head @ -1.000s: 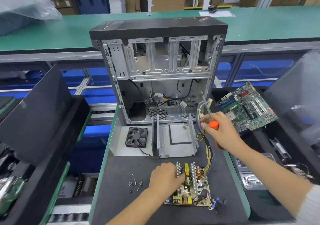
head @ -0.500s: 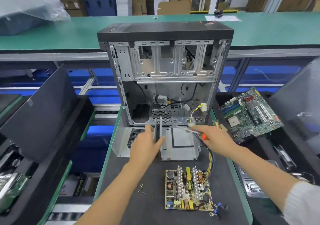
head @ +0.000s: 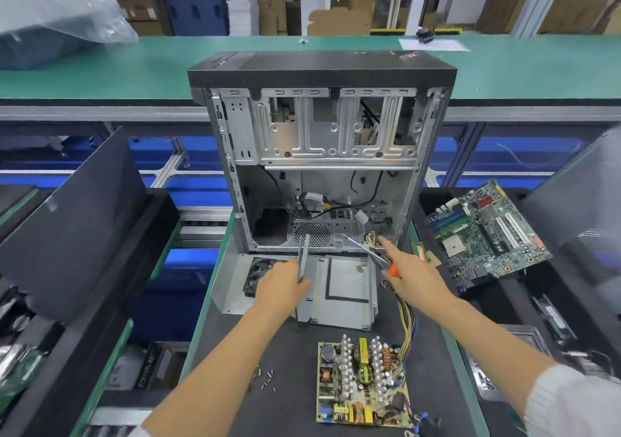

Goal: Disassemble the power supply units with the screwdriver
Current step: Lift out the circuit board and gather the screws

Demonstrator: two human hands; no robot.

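Note:
The power supply's bare circuit board [head: 361, 383] lies on the dark mat near me, its coloured wire bundle [head: 408, 315] running up the right side. Behind it lies the opened grey metal housing [head: 339, 292], with a fan [head: 257, 273] in its flat left panel. My left hand [head: 285, 289] grips the housing's upright left wall. My right hand [head: 410, 278] holds the orange-handled screwdriver [head: 369, 252], index finger stretched along it, with the shaft pointing up-left over the housing's right edge toward the case.
An open computer case [head: 322, 154] stands upright just behind the housing. Several loose screws [head: 265, 379] lie on the mat at the left. A green motherboard [head: 487, 231] rests in the right bin. Dark side panels lean at left [head: 70, 228] and right [head: 578, 221].
My left hand left the circuit board, moved up and took hold of the housing's left wall. My right hand lowered with the screwdriver, swinging the shaft down toward the housing.

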